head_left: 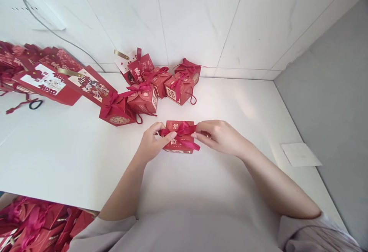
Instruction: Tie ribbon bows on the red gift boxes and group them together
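L hand is closed on the L side of the ribbon bow, its thumb lying over the top of the box. R hand has thumb and fingertips together on the R loop of the same bow; the fingers hide the exact grip, so prob. it is a light pinch. The red gift box is between both hands, on the white worktop, w/ one ribbon tail hanging toward its front R corner.

Behind it, toward the tiled wall, is a group of similar tied boxes. Further L are red bags w/ printed fronts, and a black ring near them. At far R a white sheet lies at the worktop edge. Bottom L, below worktop level, many more red boxes are piled.
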`<state>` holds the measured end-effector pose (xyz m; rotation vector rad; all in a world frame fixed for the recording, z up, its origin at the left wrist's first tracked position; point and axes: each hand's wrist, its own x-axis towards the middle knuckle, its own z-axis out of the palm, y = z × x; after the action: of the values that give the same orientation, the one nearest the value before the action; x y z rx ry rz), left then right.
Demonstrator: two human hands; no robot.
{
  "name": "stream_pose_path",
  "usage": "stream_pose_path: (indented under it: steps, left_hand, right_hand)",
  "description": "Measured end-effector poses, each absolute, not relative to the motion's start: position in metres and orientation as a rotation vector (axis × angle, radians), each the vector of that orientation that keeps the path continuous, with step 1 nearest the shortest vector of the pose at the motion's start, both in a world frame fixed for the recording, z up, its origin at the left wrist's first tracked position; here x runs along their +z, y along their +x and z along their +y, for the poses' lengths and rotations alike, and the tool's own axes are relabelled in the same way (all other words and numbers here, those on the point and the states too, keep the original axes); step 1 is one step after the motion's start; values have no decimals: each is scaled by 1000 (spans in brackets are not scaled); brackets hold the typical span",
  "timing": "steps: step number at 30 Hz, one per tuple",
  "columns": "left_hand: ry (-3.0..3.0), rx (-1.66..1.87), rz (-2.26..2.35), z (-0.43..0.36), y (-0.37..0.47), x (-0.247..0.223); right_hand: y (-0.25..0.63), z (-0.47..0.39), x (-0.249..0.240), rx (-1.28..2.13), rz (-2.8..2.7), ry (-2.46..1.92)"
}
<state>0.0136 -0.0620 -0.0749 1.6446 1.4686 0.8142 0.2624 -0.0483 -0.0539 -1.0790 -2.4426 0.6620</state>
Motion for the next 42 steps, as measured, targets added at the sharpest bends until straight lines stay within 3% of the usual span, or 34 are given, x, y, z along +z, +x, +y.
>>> stream_pose_path:
  steps: [12, 18, 24, 28, 30, 35, 42]
  left_hand:
    - [1737, 835, 1744, -66, 22, -78]
    - [1721, 815, 1778, -65, 25, -77]
    - [1679, 793, 1746, -66, 28, -76]
    - [1621, 787, 1716, -67, 28, -74]
    - [1600, 789, 1712, -68, 28, -74]
    - [1592, 796, 1694, -68, 28, -74]
    - [1576, 800, 1684, -67, 29, -74]
  right_hand:
    - [256, -61, -49, 1027, -2534, -856]
    - [261, -57, -47, 986, -2677, -850]
    - [281, -47, -40, 1506, -2715, -1153]
    - [291, -37, -45, 901, -2554, -1731]
    - [288, -32, -52, 774, -2357, -1747]
    - [276, -24, -68, 1199, -2067, -1289]
    - [281, -31, -57, 1519, -2026, -1265]
